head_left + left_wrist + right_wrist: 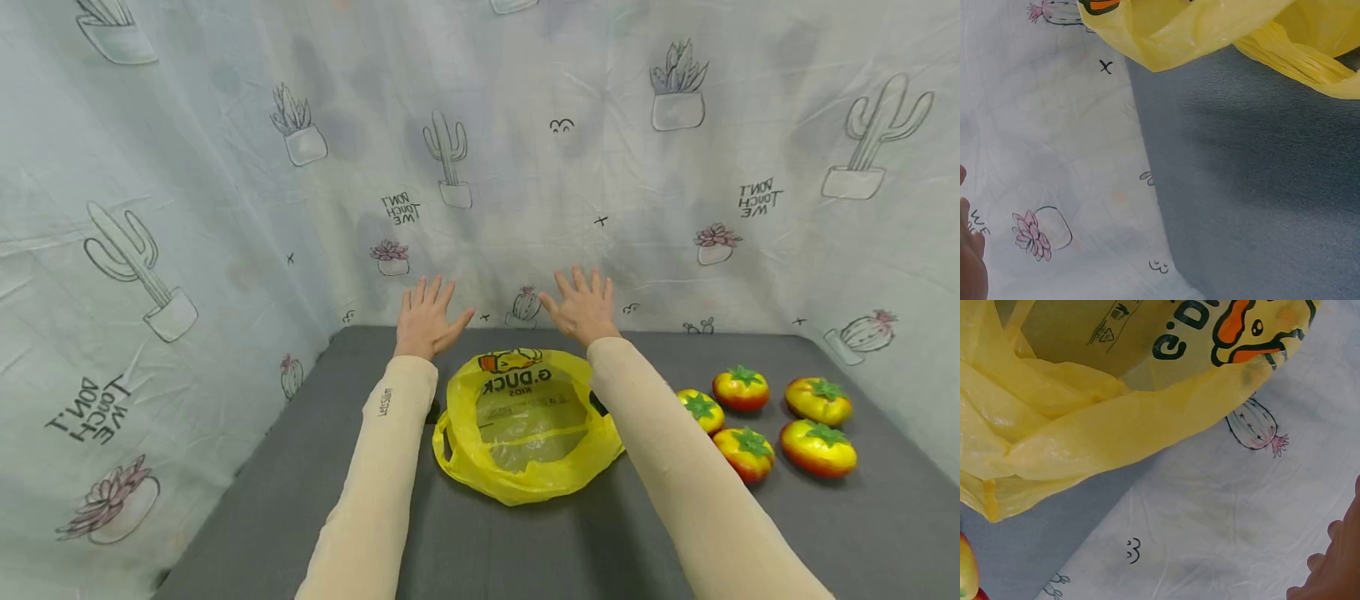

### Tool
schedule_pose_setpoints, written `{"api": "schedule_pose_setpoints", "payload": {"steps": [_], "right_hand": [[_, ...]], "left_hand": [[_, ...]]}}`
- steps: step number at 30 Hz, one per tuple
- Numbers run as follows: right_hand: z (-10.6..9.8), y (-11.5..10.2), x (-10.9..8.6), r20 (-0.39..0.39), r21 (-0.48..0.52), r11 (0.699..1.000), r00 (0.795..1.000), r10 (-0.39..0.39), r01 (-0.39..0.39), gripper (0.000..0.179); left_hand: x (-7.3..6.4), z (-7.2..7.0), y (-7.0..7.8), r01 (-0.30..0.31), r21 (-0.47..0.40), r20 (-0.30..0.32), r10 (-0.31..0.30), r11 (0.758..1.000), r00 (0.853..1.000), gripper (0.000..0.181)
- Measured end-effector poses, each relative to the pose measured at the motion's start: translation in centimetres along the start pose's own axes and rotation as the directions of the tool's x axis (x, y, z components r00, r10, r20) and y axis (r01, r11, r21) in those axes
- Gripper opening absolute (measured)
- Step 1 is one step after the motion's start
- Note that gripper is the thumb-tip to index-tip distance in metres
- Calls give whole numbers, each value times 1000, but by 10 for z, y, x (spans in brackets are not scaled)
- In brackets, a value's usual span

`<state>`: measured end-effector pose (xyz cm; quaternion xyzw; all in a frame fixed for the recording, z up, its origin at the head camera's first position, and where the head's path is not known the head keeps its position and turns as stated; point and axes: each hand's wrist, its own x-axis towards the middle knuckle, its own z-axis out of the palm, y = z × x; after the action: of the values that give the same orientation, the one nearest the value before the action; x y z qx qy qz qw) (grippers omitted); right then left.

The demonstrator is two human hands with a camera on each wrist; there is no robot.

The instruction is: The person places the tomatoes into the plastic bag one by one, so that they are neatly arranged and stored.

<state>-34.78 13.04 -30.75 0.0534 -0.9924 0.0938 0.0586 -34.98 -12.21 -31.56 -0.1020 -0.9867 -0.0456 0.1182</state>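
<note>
Plainly, fingers (432,292) spread clear of the bag's rim (517,483).

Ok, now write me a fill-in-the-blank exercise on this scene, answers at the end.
The open bag is mostly ____ in colour.
In the head view, ____ red-and-yellow fruits can be seen.
Those fruits lie to the person's ____ of the bag.
The number of things held by the left hand and right hand is ____.
Missing words: yellow; five; right; zero.
</note>
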Motion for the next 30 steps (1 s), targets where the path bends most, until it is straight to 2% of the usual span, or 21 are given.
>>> {"api": "schedule_pose_setpoints", "payload": {"steps": [8,13,18,22,28,30], "right_hand": [[2,4,2,-22,16,1000,1000,-18,18,67],[2,8,5,-62,141,989,997,-47,55,67],[2,17,3,-91,270,959,994,-57,80,66],[2,21,-5,-140,390,911,986,-88,137,65],[4,21,-22,-230,551,786,957,-180,280,63],[6,21,-28,-241,573,760,949,-201,307,63]], "left_hand": [[3,5,-5,-20,-54,5,20,998,1000,72],[3,8,-3,-44,-114,-9,43,992,999,74],[3,10,6,-66,-255,50,82,965,995,74],[-2,13,8,-83,-358,62,112,930,992,70],[-15,24,2,-112,-428,59,151,897,987,64],[-19,28,0,-104,-445,80,155,889,985,64]]}}
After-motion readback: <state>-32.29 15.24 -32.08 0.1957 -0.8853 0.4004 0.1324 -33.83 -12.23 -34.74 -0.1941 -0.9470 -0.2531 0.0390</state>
